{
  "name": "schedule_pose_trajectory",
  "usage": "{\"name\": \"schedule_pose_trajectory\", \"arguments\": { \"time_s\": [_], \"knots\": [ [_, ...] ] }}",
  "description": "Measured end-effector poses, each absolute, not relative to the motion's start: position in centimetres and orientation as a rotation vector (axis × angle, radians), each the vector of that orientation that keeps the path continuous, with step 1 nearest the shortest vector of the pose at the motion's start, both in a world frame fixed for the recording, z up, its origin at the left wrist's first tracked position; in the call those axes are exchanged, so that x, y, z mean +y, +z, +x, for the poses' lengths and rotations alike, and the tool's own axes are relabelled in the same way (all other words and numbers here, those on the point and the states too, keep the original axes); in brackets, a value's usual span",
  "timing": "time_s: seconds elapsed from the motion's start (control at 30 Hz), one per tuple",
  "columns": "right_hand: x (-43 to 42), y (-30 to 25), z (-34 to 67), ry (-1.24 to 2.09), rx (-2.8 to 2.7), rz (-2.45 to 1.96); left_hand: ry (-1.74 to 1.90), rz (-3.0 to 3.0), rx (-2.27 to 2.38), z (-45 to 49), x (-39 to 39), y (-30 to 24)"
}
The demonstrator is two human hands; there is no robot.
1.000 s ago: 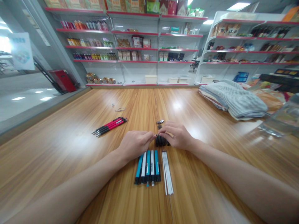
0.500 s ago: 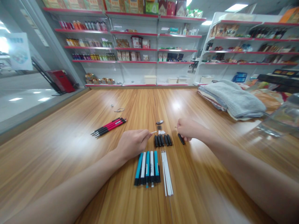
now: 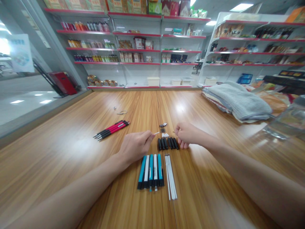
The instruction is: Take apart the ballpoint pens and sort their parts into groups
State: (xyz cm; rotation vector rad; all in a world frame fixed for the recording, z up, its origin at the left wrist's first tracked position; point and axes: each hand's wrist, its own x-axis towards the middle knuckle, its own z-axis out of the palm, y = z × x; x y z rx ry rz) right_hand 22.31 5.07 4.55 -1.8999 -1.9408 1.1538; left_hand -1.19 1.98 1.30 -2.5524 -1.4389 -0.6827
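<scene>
My left hand (image 3: 136,148) pinches a thin white pen refill (image 3: 156,133) at its fingertips, close to a cluster of small white pen tips (image 3: 165,135). My right hand (image 3: 187,135) holds a tiny dark pen part (image 3: 173,131) between its fingers, just right of small metal pen pieces (image 3: 163,125). Short black pen barrels (image 3: 166,143) lie side by side beneath my right fingers. Nearer me lie a row of blue and white pen barrels (image 3: 150,171) and a bundle of white refills (image 3: 170,176).
Several assembled red and black pens (image 3: 111,129) and small metal bits (image 3: 120,111) lie on the wooden table (image 3: 78,127) to the left. Folded striped cloth (image 3: 239,101) sits at the right, a clear plastic bag (image 3: 288,122) beside it. Shop shelves stand behind the table.
My right hand has moved left and up, off the loose black barrel, which now lies in the row with the others. My left hand has barely moved.
</scene>
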Motion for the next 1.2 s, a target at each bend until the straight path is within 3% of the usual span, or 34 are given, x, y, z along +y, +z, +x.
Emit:
{"name": "schedule_pose_trajectory", "arguments": {
  "time_s": [0.93,1.2],
  "knots": [
    [5.5,2.6,21.7,1.237,-1.921,-1.871,-0.660,-2.805,-1.438,-1.4,2.1,1.6],
    [4.3,4.7,21.2,1.285,-1.953,-1.948,-0.664,-2.802,-1.436,-1.3,2.0,1.7]
  ]
}}
